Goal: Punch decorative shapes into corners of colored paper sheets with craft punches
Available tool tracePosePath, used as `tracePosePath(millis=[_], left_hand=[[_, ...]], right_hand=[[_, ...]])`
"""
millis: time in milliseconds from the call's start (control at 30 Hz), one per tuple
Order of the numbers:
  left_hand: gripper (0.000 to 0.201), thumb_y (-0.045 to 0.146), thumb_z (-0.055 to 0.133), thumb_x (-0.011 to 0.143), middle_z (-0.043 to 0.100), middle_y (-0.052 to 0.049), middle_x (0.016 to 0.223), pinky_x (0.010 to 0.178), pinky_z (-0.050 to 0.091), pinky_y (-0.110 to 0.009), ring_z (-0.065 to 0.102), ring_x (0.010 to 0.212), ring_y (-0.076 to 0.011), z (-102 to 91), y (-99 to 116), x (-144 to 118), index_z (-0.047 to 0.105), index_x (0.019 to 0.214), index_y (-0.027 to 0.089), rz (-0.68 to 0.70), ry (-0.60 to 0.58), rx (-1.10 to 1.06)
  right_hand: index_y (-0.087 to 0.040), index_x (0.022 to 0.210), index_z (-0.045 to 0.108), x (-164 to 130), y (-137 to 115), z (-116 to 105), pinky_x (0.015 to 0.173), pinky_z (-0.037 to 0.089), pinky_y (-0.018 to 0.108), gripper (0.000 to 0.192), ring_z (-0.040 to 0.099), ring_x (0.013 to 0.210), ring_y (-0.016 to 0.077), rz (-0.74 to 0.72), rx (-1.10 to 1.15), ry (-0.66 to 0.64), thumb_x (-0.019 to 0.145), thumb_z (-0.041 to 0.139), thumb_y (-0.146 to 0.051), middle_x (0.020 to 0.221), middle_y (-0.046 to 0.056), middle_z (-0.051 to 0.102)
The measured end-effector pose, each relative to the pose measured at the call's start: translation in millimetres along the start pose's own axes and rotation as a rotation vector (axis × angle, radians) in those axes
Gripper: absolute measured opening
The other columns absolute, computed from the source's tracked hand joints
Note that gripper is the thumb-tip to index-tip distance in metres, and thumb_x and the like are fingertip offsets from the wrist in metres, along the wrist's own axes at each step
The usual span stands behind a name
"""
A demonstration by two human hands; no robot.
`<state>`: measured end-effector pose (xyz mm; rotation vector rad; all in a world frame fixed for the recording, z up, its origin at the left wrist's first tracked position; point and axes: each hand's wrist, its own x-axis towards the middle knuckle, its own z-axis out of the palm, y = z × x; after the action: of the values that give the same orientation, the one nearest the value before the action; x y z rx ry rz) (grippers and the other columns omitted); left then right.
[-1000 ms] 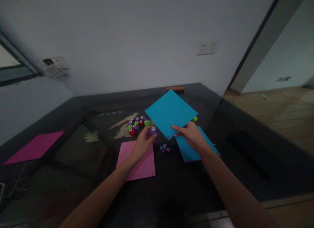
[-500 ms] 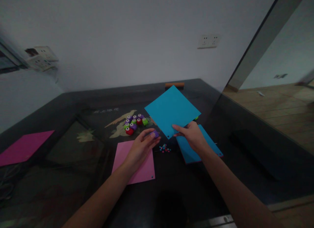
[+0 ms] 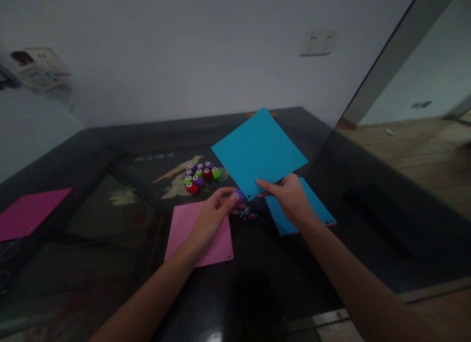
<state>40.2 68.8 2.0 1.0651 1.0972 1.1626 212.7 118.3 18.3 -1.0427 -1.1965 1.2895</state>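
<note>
My left hand (image 3: 220, 204) is closed around a small purple paper punch (image 3: 239, 197). It sits right at the lower corner of a blue paper square (image 3: 259, 153), where a small dark hole or mark shows. Whether the corner is inside the punch's slot I cannot tell. My right hand (image 3: 290, 197) pinches that blue paper near its lower right edge, thumb on top, holding it tilted above the table. Small pink and blue paper cut-outs (image 3: 247, 214) lie scattered just below the punch.
A pink sheet (image 3: 184, 224) with one punched corner lies under my left forearm. Blue sheets (image 3: 316, 204) are stacked under my right hand. Behind are several red, green and purple punches (image 3: 198, 174). A magenta sheet (image 3: 33, 212) lies far left, a brown roll (image 3: 273, 115) at the back.
The purple punch has come up against the blue paper's lower corner; before, a gap lay between them. The view has tipped slightly downward.
</note>
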Motion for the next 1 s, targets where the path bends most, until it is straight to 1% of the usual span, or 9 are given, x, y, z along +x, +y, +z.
tracePosePath(millis=[67,200,367,533,733,900,1000], left_hand=[[0.029,0.036,0.064,0.078,0.068,-0.004,0.084,0.074,0.046,-0.03,0.063,0.079,-0.017,2.7,3.6,-2.5,0.059,0.099,0.017,-0.005,0.009,-0.001],[0.03,0.036,0.066,0.077,0.068,-0.003,0.085,0.075,0.046,-0.029,0.062,0.079,-0.0159,5.8,7.7,-5.6,0.058,0.099,0.018,-0.02,-0.003,-0.029],[0.03,0.037,0.066,0.076,0.068,-0.003,0.083,0.074,0.046,-0.029,0.063,0.078,-0.0163,4.9,3.8,-4.1,0.058,0.098,0.018,-0.015,-0.022,-0.05],[0.028,0.034,0.068,0.074,0.068,-0.002,0.082,0.072,0.046,-0.028,0.062,0.076,-0.0147,5.5,1.5,-3.7,0.058,0.095,0.019,-0.015,-0.01,-0.079],[0.03,0.036,0.07,0.072,0.065,0.0,0.074,0.065,0.044,-0.026,0.059,0.065,-0.0131,6.8,0.7,-3.6,0.059,0.093,0.018,-0.014,0.01,-0.078],[0.027,0.034,0.072,0.07,0.065,-0.001,0.079,0.07,0.044,-0.026,0.057,0.069,-0.0122,8.8,-0.8,-3.7,0.063,0.089,0.017,-0.018,0.013,-0.158],[0.026,0.033,0.072,0.069,0.065,-0.002,0.083,0.073,0.045,-0.026,0.057,0.072,-0.0126,9.7,-1.0,-4.6,0.065,0.087,0.016,-0.047,0.001,-0.195]], right_hand=[[-0.013,0.085,0.064,-0.2,-1.1,0.3,0.056,0.057,0.033,0.037,0.065,0.063,0.0195,-0.011,-0.019,0.021,0.058,0.076,-0.035,0.084,0.01,0.071],[-0.015,0.079,0.064,-0.1,-2.3,0.2,0.055,0.056,0.033,0.033,0.064,0.058,0.019,-0.034,-0.064,0.027,0.059,0.076,-0.037,0.079,0.01,0.071],[-0.015,0.075,0.063,-0.9,-2.6,-0.4,0.056,0.055,0.033,0.029,0.063,0.057,0.0196,-0.074,-0.175,0.025,0.062,0.074,-0.039,0.073,0.009,0.07],[-0.016,0.067,0.061,-4.9,-6.4,0.8,0.054,0.051,0.03,0.021,0.062,0.055,0.0185,-0.123,-0.255,0.018,0.065,0.072,-0.034,0.066,0.007,0.067],[-0.017,0.066,0.06,-9.3,-8.2,2.5,0.052,0.048,0.029,0.02,0.058,0.052,0.0169,-0.129,-0.325,-0.018,0.067,0.071,-0.033,0.062,0.006,0.065],[-0.017,0.058,0.057,-9.5,-7.4,2.2,0.05,0.045,0.028,0.025,0.057,0.051,0.0163,-0.118,-0.386,-0.026,0.067,0.071,-0.035,0.057,0.005,0.063],[-0.018,0.058,0.056,-9.4,-7.0,2.5,0.049,0.045,0.027,0.024,0.056,0.052,0.0157,-0.119,-0.363,-0.041,0.067,0.071,-0.035,0.057,0.004,0.063]])
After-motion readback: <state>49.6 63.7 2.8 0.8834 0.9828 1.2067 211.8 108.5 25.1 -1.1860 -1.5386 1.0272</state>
